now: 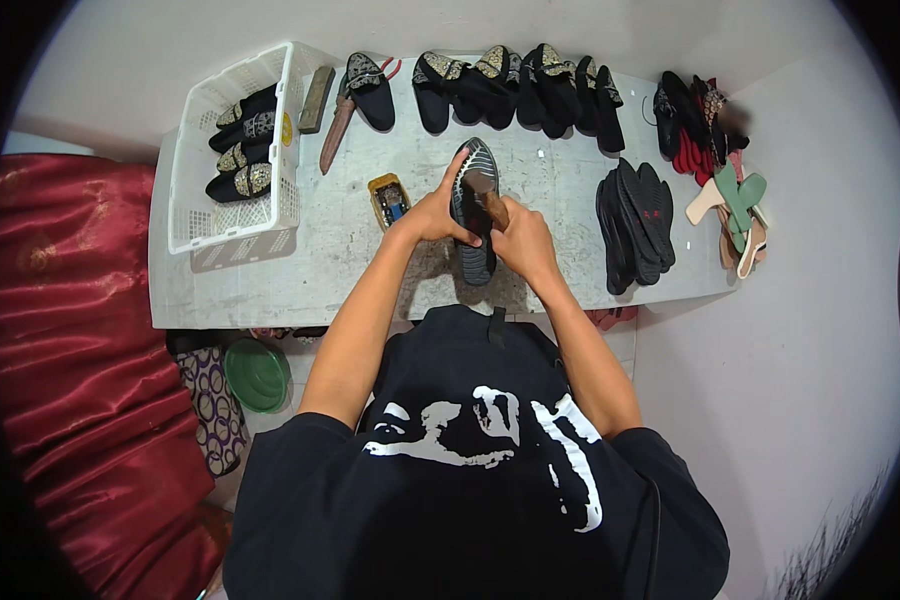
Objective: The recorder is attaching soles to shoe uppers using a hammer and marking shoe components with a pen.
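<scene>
A black shoe (477,262) with a grey-patterned ridged sole is held sole up over the middle of the table. My left hand (433,212) grips it from the left side, with a finger along its edge toward the far end. In my right hand (523,240) is a brown wooden-handled tool (494,208), closed in my fingers. Its blurred, darker head lies over the middle of the sole, and I cannot make out its exact kind. Left of the shoe sits a small yellow tub (377,193) with small dark and blue items inside.
A white plastic basket (181,215) of patterned black shoes stands left. Along the back lie a sheathed knife-like tool (336,136), a dark block (316,100) and several shoes (495,95). Stacked black soles (635,225) and green and beige pieces (740,205) lie right.
</scene>
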`<action>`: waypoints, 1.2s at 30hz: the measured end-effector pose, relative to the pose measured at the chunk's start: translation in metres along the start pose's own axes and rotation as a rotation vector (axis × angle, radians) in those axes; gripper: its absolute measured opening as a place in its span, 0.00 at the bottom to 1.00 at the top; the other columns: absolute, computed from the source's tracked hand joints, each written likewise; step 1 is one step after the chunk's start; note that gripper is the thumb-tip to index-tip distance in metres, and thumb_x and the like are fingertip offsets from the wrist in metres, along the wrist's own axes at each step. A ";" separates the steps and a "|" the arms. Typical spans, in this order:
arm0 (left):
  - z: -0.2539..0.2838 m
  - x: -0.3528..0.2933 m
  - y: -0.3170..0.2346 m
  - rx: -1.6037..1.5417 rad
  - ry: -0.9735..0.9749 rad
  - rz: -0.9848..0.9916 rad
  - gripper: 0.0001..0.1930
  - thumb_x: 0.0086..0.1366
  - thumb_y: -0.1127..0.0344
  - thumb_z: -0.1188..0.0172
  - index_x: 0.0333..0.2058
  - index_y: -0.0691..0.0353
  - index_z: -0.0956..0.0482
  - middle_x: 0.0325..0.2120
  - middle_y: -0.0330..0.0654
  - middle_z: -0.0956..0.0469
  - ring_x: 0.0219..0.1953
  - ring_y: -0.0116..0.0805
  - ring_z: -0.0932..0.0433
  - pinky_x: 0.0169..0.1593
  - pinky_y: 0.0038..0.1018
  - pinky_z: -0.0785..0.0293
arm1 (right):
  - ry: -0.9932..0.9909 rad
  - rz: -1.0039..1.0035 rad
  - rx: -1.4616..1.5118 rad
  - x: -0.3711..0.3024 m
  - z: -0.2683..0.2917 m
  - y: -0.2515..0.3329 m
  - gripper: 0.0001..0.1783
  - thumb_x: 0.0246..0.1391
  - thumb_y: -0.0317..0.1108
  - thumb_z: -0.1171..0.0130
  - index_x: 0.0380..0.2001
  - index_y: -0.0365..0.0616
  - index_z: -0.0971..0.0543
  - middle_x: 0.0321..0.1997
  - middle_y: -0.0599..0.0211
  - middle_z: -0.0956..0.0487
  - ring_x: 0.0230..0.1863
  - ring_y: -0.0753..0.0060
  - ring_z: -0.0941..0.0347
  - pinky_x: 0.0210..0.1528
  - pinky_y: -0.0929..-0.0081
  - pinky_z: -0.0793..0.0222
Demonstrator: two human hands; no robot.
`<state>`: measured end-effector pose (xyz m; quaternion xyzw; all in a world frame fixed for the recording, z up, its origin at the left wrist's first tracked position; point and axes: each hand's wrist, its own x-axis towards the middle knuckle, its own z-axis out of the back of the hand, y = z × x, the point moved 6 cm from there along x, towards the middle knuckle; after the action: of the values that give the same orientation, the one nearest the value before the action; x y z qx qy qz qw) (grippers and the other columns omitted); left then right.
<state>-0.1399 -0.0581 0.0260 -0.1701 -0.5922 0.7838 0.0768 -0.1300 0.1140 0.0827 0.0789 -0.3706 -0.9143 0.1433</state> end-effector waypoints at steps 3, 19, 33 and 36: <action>0.000 -0.001 0.000 0.059 -0.029 -0.025 0.83 0.34 0.67 0.12 0.78 0.34 0.71 0.69 0.57 0.33 0.68 0.56 0.29 0.70 0.42 0.33 | 0.001 0.035 0.002 -0.015 -0.007 0.003 0.13 0.48 0.28 0.35 0.39 0.42 0.24 0.28 0.41 0.18 0.36 0.30 0.20 0.40 0.41 0.24; 0.001 0.001 0.003 0.082 -0.031 -0.008 0.82 0.33 0.63 0.12 0.78 0.34 0.69 0.69 0.59 0.33 0.68 0.59 0.29 0.70 0.43 0.33 | 0.076 -0.070 -0.102 -0.048 -0.004 -0.009 0.15 0.49 0.29 0.33 0.41 0.43 0.23 0.29 0.42 0.17 0.37 0.32 0.20 0.39 0.41 0.25; 0.001 0.006 0.005 0.107 -0.108 -0.093 0.47 0.73 0.51 0.37 0.79 0.44 0.60 0.76 0.57 0.47 0.75 0.51 0.40 0.74 0.41 0.42 | -0.078 -0.159 0.077 -0.078 -0.004 -0.033 0.10 0.50 0.26 0.39 0.37 0.42 0.24 0.26 0.42 0.19 0.35 0.29 0.21 0.38 0.40 0.27; 0.000 0.008 0.008 0.090 -0.116 -0.116 0.48 0.71 0.51 0.35 0.79 0.46 0.58 0.76 0.57 0.46 0.75 0.51 0.41 0.75 0.40 0.43 | -0.074 -0.149 0.078 -0.080 -0.003 -0.034 0.10 0.49 0.27 0.39 0.37 0.41 0.25 0.26 0.42 0.19 0.34 0.29 0.21 0.37 0.41 0.27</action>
<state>-0.1464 -0.0578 0.0170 -0.0863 -0.5687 0.8124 0.0951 -0.0608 0.1611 0.0599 0.0777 -0.4043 -0.9095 0.0579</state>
